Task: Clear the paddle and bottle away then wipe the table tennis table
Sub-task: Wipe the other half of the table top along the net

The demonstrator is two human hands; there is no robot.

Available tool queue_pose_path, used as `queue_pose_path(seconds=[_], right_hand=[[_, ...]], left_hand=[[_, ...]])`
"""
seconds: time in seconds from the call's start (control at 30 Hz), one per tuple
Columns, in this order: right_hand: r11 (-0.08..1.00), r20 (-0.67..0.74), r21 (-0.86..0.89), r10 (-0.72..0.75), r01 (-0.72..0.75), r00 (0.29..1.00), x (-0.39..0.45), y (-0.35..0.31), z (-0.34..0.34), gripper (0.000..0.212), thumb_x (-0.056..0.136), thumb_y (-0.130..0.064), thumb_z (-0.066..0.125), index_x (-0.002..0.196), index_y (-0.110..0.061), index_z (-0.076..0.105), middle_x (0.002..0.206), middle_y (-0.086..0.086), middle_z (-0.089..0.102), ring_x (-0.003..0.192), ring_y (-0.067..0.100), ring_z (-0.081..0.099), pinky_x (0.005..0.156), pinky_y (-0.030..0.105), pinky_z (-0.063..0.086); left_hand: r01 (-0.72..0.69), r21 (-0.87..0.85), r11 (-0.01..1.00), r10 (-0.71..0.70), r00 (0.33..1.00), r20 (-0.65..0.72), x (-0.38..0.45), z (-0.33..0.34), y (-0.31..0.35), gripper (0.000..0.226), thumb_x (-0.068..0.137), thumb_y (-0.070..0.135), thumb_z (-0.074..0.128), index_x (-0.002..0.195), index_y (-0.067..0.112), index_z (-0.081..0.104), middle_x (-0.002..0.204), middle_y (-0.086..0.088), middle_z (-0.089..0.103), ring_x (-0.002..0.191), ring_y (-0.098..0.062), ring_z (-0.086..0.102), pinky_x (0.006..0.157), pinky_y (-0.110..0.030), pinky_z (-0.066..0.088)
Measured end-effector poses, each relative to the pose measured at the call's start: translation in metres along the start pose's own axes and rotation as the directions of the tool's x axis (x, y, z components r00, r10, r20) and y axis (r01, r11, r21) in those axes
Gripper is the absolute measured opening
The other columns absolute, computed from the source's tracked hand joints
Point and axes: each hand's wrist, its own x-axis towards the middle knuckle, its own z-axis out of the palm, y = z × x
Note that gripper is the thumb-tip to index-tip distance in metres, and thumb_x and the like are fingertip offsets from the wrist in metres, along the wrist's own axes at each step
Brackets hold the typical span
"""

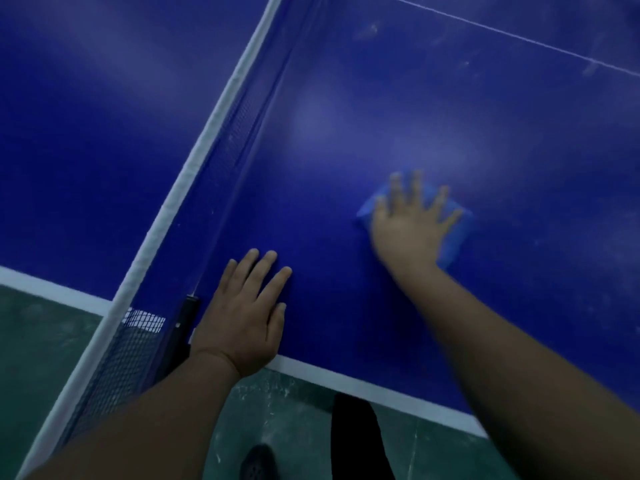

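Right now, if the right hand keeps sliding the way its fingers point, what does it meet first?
Nothing close: the right hand, flat on the blue cloth, points across bare table surface. The first thing crossed looks like the white centre line.

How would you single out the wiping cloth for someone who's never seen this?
Start at the white-topped net crossing the blue table. On its right-hand half, the right hand presses flat on the cloth. It is a lighter blue patch showing around the spread fingers.
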Motion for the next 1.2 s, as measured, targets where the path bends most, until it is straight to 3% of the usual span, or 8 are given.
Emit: queue_pose_path(seconds=[0.2,0.33,0.47,0.63,0.77,0.87,1.07,1.2], right_hand=[[0.64,0.205,-0.052,-0.744,0.766,0.636,-0.001,-0.049,0.006,0.059,0.099,-0.059,0.013,0.156,-0.043,0.011,0.166,-0.014,0.0,0.152,0.033,-0.009,0.114,0.062,-0.015],[0.946,0.103,-0.065,-0.31,0.317,0.945,0.096,0.042,-0.019,0.059,0.101,-0.057,0.019,0.157,-0.041,0.01,0.166,-0.014,-0.001,0.152,0.034,-0.003,0.117,0.066,-0.001],[0.974,0.057,-0.047,-0.22,0.223,0.974,0.067,0.02,-0.013,0.063,0.099,-0.055,0.016,0.158,-0.036,0.009,0.167,-0.009,-0.001,0.151,0.041,-0.002,0.114,0.07,-0.004],[0.547,0.198,-0.051,-0.815,0.836,0.545,0.05,-0.015,0.0,0.059,0.1,-0.055,0.015,0.156,-0.038,0.021,0.166,-0.011,0.009,0.152,0.035,0.001,0.117,0.064,-0.004],[0.922,0.086,-0.08,-0.373,0.38,0.924,0.161,0.029,-0.022,0.058,0.101,-0.053,0.019,0.157,-0.039,0.013,0.166,-0.013,0.001,0.152,0.036,0.0,0.117,0.067,0.0],[0.993,0.071,0.006,-0.119,0.119,0.99,0.158,0.012,-0.027,0.061,0.1,-0.053,0.015,0.158,-0.035,0.009,0.167,-0.008,-0.003,0.151,0.041,-0.004,0.114,0.071,-0.002],[0.554,0.23,-0.07,-0.8,0.83,0.554,0.09,-0.049,-0.004,0.061,0.097,-0.058,0.009,0.156,-0.041,0.011,0.166,-0.012,0.002,0.152,0.036,-0.004,0.116,0.064,-0.009],[0.96,0.075,-0.035,-0.273,0.276,0.959,0.195,0.006,-0.025,0.06,0.099,-0.056,0.016,0.157,-0.04,0.011,0.166,-0.013,0.0,0.152,0.036,-0.003,0.116,0.067,-0.001]], left_hand=[[0.105,0.098,0.99,-0.109,0.993,0.035,0.002,-0.004,0.013,0.056,0.098,0.04,0.029,0.141,0.014,0.054,0.154,-0.011,0.042,0.145,-0.033,0.032,0.117,-0.055,0.024],[0.302,-0.03,0.953,-0.304,0.95,-0.071,0.009,0.001,0.039,0.056,0.098,0.04,0.033,0.141,0.01,0.052,0.154,-0.011,0.04,0.147,-0.031,0.027,0.12,-0.049,0.014],[0.399,-0.11,0.91,-0.409,0.908,-0.093,0.03,0.009,0.061,0.059,0.1,0.041,0.028,0.15,0.013,0.039,0.161,-0.008,0.026,0.152,-0.027,0.014,0.122,-0.047,0.005],[0.384,-0.037,0.923,-0.386,0.921,-0.051,0.038,0.017,0.064,0.057,0.102,0.045,0.021,0.153,0.022,0.035,0.163,-0.006,0.024,0.152,-0.026,0.01,0.121,-0.052,0.006],[0.41,-0.037,0.911,-0.411,0.911,-0.035,0.038,0.018,0.063,0.056,0.101,0.044,0.024,0.152,0.023,0.035,0.163,-0.005,0.023,0.153,-0.026,0.009,0.121,-0.052,0.006],[0.405,-0.043,0.913,-0.407,0.913,-0.041,0.038,0.019,0.063,0.055,0.101,0.042,0.026,0.152,0.023,0.035,0.162,-0.005,0.024,0.152,-0.027,0.01,0.12,-0.054,0.008],[0.402,-0.02,0.915,-0.403,0.914,-0.053,0.039,0.019,0.062,0.055,0.099,0.04,0.029,0.15,0.022,0.04,0.161,-0.007,0.029,0.151,-0.029,0.016,0.119,-0.055,0.011],[0.404,-0.012,0.915,-0.404,0.914,-0.048,0.038,0.021,0.06,0.055,0.099,0.039,0.029,0.151,0.023,0.036,0.161,-0.008,0.028,0.151,-0.03,0.016,0.119,-0.056,0.01]])
